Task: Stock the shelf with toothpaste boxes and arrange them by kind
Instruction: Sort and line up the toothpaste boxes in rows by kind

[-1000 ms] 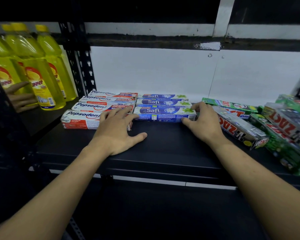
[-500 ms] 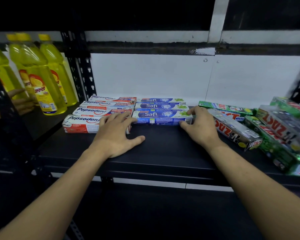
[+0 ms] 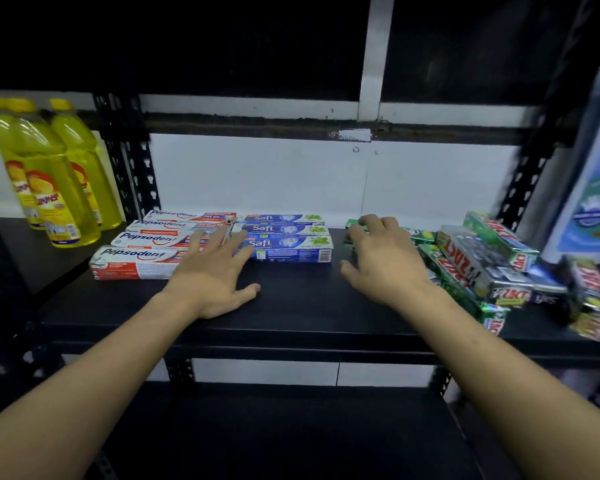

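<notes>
Four Pepsodent boxes (image 3: pixel 136 263): white and red, lying flat in a row from front to back at the left of the black shelf (image 3: pixel 291 306).
Safi boxes (image 3: pixel 291 244): three, blue, flat, touching the right ends of that row.
Zact boxes (image 3: pixel 471 258): green and silver, a jumbled heap at the right end, several tilted over others.
Left hand (image 3: pixel 215 271): fingers straight and spread wide over the spot where the front boxes of the two rows meet, heel on the shelf, holding nothing.
Right hand (image 3: pixel 385 261): fingers loosely bent, tips on a green box (image 3: pixel 351 223) at the back, thumb out aside; it fills the bare strip between the blue row and the heap.
Yellow bottles (image 3: pixel 59 188): upright, left of the perforated post (image 3: pixel 132 168).
Blue-and-white bottle (image 3: pixel 593 188): blurred, behind the heap.
</notes>
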`<state>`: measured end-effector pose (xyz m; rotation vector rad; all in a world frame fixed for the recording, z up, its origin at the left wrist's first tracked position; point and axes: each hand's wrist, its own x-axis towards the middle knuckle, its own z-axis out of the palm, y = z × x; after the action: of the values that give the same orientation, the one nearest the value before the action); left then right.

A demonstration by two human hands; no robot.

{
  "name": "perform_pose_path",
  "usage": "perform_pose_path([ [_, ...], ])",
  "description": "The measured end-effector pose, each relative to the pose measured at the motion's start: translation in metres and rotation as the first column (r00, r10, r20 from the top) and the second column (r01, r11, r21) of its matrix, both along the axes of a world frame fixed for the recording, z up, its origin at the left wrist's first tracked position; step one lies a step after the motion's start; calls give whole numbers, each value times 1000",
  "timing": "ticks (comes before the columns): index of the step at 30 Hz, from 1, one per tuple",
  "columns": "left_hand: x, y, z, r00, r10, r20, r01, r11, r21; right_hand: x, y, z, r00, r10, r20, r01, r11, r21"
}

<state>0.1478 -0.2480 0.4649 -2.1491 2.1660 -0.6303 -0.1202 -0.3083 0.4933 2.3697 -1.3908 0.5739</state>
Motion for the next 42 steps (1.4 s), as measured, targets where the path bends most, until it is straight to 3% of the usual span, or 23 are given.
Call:
perform_pose_path([
  [5, -81, -20, 8, 966, -197, -167, 192, 980, -45, -46, 19, 34, 999, -44, -4, 44, 996, -79],
  [12, -197, -48, -2, 821, -450, -351, 430, 892, -137, -128, 24, 44, 984, -127, 122, 137, 987, -80],
  [15, -222, -61, -13, 754, -452, -477, 412, 891, -192, -166, 16, 44, 960, -184, 211, 202, 978, -62],
  [19, -229, -74, -29, 779, -320, -539, 328, 941, -85, -217, -1, 30, 901, -286, 326, 290, 956, 36],
  [22, -229, -79, -32, 794, -319, -517, 330, 941, -74, -245, -11, 12, 839, -376, 392, 337, 926, 168],
  [28, -229, -80, -34, 789, -330, -518, 335, 938, -87, -265, -32, -18, 820, -494, 289, 397, 855, 334],
  [37, -229, -78, -33, 779, -324, -537, 334, 939, -83, -263, -47, -17, 853, -514, 89, 443, 805, 395],
  [42, -228, -78, -33, 774, -324, -543, 337, 938, -80, -260, -47, -19, 838, -538, 92, 475, 802, 362],
])
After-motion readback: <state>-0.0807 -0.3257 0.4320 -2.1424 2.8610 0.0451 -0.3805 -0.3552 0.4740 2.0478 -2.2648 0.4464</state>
